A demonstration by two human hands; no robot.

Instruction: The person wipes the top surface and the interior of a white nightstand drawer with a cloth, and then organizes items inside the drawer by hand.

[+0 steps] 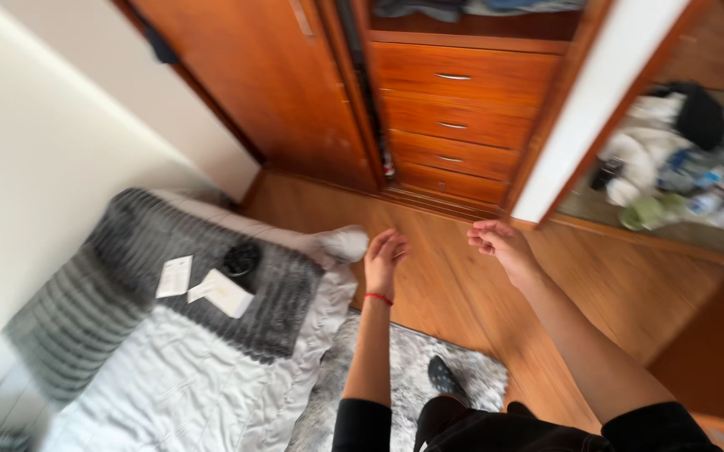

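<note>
Both hands empty: left hand [385,258] loosely open just beside the bed [169,368] corner, right hand [500,244] half-curled over bare floor [462,293], neither touching the papers [211,286] lying on the grey blanket [128,276].

Black sleeves, red wristband [378,298], dark shoe [444,376].

Wooden wardrobe [454,100], wood floor [454,285], bed [178,368]

Grey ribbed blanket [119,276] over white quilted bedding [186,385]. Mottled grey-white rug [404,368]. Orange-brown wooden drawers [462,117] and floor [613,285]. Red band [378,297] on left wrist. Black sleeves [362,425]. White papers [174,276].
</note>
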